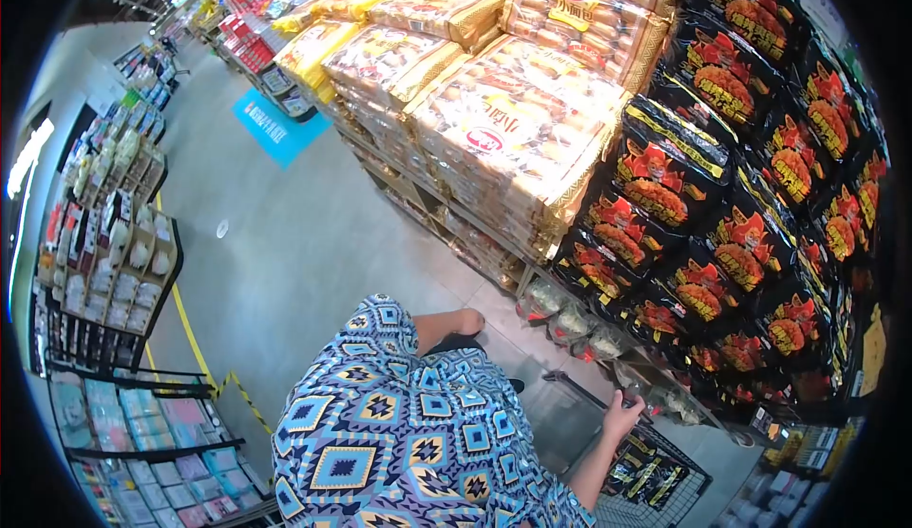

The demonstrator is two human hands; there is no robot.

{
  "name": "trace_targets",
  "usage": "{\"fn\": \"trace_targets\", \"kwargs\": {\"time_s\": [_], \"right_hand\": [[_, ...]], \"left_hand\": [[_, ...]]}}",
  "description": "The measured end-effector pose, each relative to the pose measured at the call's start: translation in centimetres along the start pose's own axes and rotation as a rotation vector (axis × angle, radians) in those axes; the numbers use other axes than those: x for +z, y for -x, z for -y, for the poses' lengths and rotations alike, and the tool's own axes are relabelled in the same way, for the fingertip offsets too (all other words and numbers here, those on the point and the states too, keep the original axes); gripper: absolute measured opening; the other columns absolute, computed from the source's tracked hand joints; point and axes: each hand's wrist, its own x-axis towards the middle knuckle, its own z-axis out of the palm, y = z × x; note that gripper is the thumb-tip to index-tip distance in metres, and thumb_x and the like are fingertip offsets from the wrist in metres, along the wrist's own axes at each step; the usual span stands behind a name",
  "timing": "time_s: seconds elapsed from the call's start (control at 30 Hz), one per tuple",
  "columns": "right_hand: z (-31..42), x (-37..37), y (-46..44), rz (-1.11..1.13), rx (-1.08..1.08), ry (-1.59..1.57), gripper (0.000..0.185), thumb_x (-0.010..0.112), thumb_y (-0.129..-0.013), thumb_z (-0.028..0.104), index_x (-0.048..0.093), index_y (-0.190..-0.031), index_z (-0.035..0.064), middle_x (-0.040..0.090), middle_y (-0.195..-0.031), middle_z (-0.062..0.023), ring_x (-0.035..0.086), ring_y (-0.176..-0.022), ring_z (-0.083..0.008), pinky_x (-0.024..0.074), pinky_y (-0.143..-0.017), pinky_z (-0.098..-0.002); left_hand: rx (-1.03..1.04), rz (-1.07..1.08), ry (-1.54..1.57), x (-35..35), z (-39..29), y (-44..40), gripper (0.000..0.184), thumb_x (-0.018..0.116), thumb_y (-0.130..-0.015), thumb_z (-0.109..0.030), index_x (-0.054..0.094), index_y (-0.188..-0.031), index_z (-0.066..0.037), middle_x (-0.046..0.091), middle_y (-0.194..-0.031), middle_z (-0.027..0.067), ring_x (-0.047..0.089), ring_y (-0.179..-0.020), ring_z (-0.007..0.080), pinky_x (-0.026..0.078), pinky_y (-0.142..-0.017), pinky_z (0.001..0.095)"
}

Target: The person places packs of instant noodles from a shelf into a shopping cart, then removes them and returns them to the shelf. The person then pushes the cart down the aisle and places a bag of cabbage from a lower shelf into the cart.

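My left hand (pixel 469 322) hangs beside the patterned garment (pixel 408 424), over the floor and apart from the shelves. Its fingers are too small and curved away to make out clearly. At the lower right, my right hand (pixel 622 416) is closed around the dark handle of a shopping cart (pixel 698 482). Several black and yellow packages (pixel 646 471) lie inside the wire cart. Black snack packages (pixel 655 181) with red and orange pictures are stacked above and to the right of this hand.
Clear bread packages (pixel 518 115) form a large stack at the upper centre. Below the black packages, wrapped goods (pixel 570 322) fill a low shelf. Display racks (pixel 119 262) stand at the left. A blue floor sign (pixel 275 127) lies on the grey aisle floor (pixel 275 224).
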Motion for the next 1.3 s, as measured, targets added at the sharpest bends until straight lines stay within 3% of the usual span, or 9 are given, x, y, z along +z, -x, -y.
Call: {"fn": "trace_targets", "kwargs": {"time_s": [0.2,0.27,0.4,0.6,0.67,0.77,0.87,0.93,1.3], "right_hand": [[2.7,0.1,1.2,-0.011,0.022,0.115,0.057,0.070,-0.087,0.030,0.045,-0.132,0.0064,0.063,-0.102,-0.0220,0.063,-0.065,-0.0269,0.0525,-0.060,-0.0372],[-3.2,2.2,-1.4,-0.272,-0.432,0.324,0.058,0.070,-0.087,0.031,0.047,-0.133,0.0059,0.064,-0.107,-0.0220,0.063,-0.064,-0.0284,0.0522,-0.065,-0.0391],[1.2,1.7,0.1,-0.018,-0.008,0.015,0.054,0.070,-0.088,0.029,0.048,-0.129,0.0036,0.062,-0.105,-0.0201,0.062,-0.064,-0.0230,0.0519,-0.055,-0.0341],[3.8,2.6,2.2,-0.107,-0.148,0.196,0.053,0.070,-0.087,0.030,0.050,-0.126,0.0008,0.063,-0.096,-0.0183,0.060,-0.058,-0.0202,0.0505,-0.055,-0.0335],[3.6,3.1,2.1,-0.080,0.023,0.253,0.058,0.072,-0.084,0.034,0.051,-0.127,0.0014,0.065,-0.105,-0.0252,0.068,-0.086,-0.0340,0.0521,-0.079,-0.0402],[4.2,3.8,3.0,-0.137,-0.083,0.328,0.060,0.073,-0.083,0.038,0.052,-0.128,0.0038,0.066,-0.109,-0.0265,0.065,-0.101,-0.0409,0.0491,-0.089,-0.0444],[6.1,4.2,4.1,-0.146,-0.073,0.471,0.055,0.069,-0.085,0.042,0.054,-0.126,0.0099,0.067,-0.106,-0.0263,0.064,-0.101,-0.0437,0.0496,-0.088,-0.0466],[7.2,4.1,4.0,-0.139,0.005,0.484,0.050,0.066,-0.086,0.044,0.055,-0.124,0.0127,0.068,-0.102,-0.0255,0.064,-0.099,-0.0443,0.0502,-0.086,-0.0481],[10.0,4.9,4.7,0.007,-0.036,0.590,0.051,0.066,-0.085,0.044,0.054,-0.124,0.0120,0.068,-0.093,-0.0258,0.065,-0.091,-0.0449,0.0512,-0.082,-0.0505]], "left_hand": [[0.128,-0.035,0.007,-2.3,-1.4,-4.4,0.033,0.055,-0.090,-0.031,0.070,-0.106,-0.007,0.069,-0.104,0.0197,0.066,-0.097,0.0349,0.051,-0.088,0.0418],[0.160,-0.025,0.100,-2.9,-0.4,-5.4,0.030,0.058,-0.088,-0.029,0.069,-0.105,-0.007,0.070,-0.102,0.0187,0.067,-0.096,0.0337,0.052,-0.088,0.0401],[0.289,-0.039,-0.185,-4.3,3.1,-5.5,0.032,0.059,-0.087,-0.032,0.069,-0.103,-0.005,0.069,-0.103,0.0197,0.066,-0.097,0.0350,0.053,-0.088,0.0407],[0.044,0.114,-0.169,-5.9,10.9,-5.3,0.038,0.054,-0.086,-0.035,0.071,-0.097,-0.002,0.067,-0.106,0.0241,0.064,-0.100,0.0382,0.050,-0.090,0.0449],[0.005,0.110,-0.154,-7.4,12.3,-4.6,0.040,0.053,-0.086,-0.035,0.071,-0.094,0.000,0.067,-0.106,0.0240,0.063,-0.100,0.0386,0.049,-0.089,0.0459],[0.016,0.116,-0.203,-8.0,15.1,-5.7,0.037,0.051,-0.087,-0.030,0.070,-0.090,0.002,0.068,-0.101,0.0230,0.063,-0.097,0.0393,0.049,-0.088,0.0469],[0.571,0.151,-0.653,-6.0,20.2,-10.2,0.029,0.045,-0.088,-0.019,0.068,-0.091,-0.001,0.067,-0.091,0.0202,0.063,-0.088,0.0364,0.050,-0.088,0.0451],[0.430,0.201,-0.523,-3.8,20.6,-12.6,0.040,0.042,-0.094,-0.033,0.069,-0.104,-0.004,0.067,-0.106,0.0209,0.064,-0.100,0.0373,0.051,-0.091,0.0423],[0.041,0.216,0.231,-5.2,14.0,-11.5,0.036,0.057,-0.090,-0.033,0.068,-0.104,-0.002,0.069,-0.101,0.0207,0.065,-0.098,0.0365,0.050,-0.089,0.0393]]}}
